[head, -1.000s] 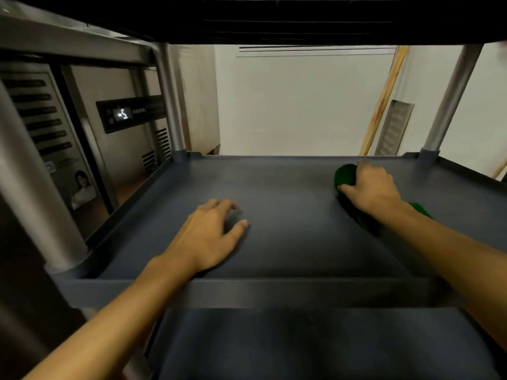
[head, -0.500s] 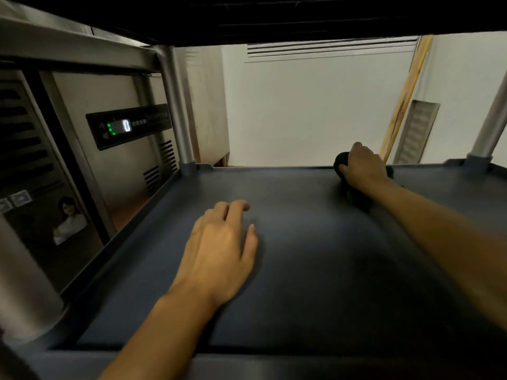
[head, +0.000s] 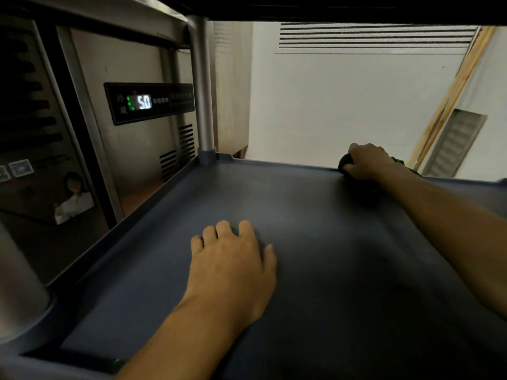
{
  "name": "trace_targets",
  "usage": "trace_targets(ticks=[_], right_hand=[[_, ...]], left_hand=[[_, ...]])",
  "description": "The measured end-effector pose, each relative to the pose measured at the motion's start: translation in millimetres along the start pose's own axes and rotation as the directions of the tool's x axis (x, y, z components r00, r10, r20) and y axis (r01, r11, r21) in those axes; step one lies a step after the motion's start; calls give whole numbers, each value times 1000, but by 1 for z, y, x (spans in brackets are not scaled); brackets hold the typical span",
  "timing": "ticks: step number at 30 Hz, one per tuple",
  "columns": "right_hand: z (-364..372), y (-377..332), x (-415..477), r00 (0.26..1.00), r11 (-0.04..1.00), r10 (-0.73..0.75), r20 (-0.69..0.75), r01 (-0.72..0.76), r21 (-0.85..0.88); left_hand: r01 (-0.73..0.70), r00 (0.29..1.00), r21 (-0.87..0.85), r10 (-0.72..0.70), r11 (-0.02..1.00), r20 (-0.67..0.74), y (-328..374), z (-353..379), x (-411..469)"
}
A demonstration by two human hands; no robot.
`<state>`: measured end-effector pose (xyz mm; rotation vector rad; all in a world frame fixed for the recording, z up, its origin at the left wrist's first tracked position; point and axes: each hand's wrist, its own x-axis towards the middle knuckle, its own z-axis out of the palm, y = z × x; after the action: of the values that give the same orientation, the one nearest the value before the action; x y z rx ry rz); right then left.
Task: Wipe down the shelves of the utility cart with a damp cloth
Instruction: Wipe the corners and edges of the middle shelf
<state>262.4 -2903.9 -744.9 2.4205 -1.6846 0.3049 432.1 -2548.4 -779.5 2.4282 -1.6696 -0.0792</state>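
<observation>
Cloth [head: 346, 163], dark and bunched, sits at the cart shelf's [head: 315, 229] far edge, right hand [head: 366, 161] fingers clamped on it; left hand [head: 233, 267] rests flat, fingers loosely apart.

**Dim kitchen corner, steel fridge and white wall**

Stainless refrigerator unit [head: 131, 160] fills left of frame; its control panel [head: 149, 102] shows lit "50" with green dots. White wall [head: 343, 105] centre, louvred vent [head: 375, 35] upper right. Wooden pole [head: 450, 100] leans at right beside a grey grille panel [head: 455, 141].

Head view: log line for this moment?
step: shelf wipe | right hand: grips cloth at far rim | left hand: rests on shelf
</observation>
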Motion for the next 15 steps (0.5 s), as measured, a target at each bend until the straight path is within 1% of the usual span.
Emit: trace_targets(ticks=[4, 10, 15], right_hand=[[4, -20, 2, 998, 999, -54, -33, 54, 6], [8, -78, 4, 987, 995, -101, -121, 102, 2], [7, -130, 10, 978, 983, -171, -123, 177, 38]], left_hand=[[4, 1000, -3, -4, 1000, 21, 0, -1, 0], [17, 1000, -43, -17, 999, 1, 1, -3, -1], [29, 1000, -68, -29, 997, 0, 1, -5, 0]])
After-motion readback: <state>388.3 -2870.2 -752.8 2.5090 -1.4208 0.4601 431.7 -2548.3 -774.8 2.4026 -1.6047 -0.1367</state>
